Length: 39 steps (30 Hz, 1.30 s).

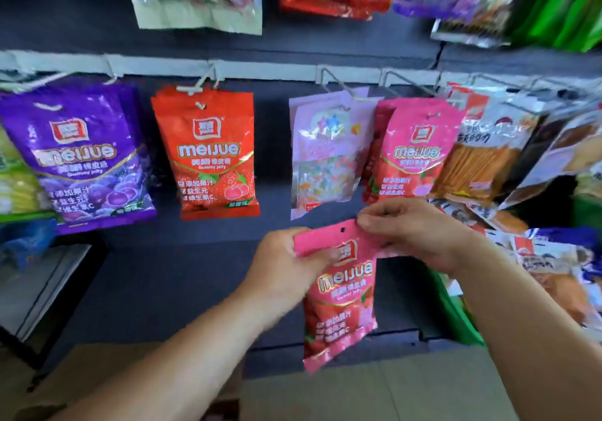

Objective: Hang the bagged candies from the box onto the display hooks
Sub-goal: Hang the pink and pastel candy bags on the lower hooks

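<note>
A pink Meijue gummy bag (pixel 342 293) hangs upright between my hands, below the row of display hooks. My left hand (pixel 286 264) pinches its top left corner. My right hand (pixel 413 231) pinches the top right edge, just beside the punched hang hole. Directly above, matching pink bags (pixel 413 153) hang on a wire hook (pixel 433 115). The cardboard box (pixel 374 391) lies at the bottom of the view, under my forearms; its contents are hidden.
Purple bags (pixel 88 160), red bags (pixel 211 153) and pale lilac candy bags (pixel 325 150) hang left of the pink ones. Orange snack packs (pixel 482 156) crowd the right. More bags hang on the row above. A green bin (pixel 456 316) stands at right.
</note>
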Each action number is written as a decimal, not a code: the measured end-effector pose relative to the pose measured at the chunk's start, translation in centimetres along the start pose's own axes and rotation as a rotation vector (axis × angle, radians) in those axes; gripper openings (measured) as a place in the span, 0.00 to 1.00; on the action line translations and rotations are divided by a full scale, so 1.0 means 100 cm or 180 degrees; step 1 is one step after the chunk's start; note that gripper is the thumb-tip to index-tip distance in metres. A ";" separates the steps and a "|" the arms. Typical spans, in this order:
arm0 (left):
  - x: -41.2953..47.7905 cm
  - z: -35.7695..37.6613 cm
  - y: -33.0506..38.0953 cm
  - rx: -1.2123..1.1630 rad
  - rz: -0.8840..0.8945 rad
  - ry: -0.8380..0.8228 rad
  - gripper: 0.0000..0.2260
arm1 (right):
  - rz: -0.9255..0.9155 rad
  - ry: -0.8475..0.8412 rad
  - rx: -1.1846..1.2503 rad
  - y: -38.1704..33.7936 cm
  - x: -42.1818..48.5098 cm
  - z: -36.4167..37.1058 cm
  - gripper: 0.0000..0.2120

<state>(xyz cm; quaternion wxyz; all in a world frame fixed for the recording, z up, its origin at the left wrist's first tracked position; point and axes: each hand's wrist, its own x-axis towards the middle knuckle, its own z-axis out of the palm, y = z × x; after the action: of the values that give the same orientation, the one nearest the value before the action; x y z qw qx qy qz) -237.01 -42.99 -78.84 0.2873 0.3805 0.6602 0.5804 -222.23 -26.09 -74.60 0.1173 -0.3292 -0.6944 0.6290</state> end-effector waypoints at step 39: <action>0.191 0.129 0.124 0.1619 0.1117 0.0967 0.07 | -0.1662 0.3536 -0.1347 -0.012 0.038 -0.109 0.19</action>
<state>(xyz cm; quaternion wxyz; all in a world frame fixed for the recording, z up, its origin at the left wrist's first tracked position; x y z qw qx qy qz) -234.79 -19.51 -67.53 -0.0225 0.4569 0.7435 0.4878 -219.19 -15.13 -72.43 0.5407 -0.4419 -0.6964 0.1655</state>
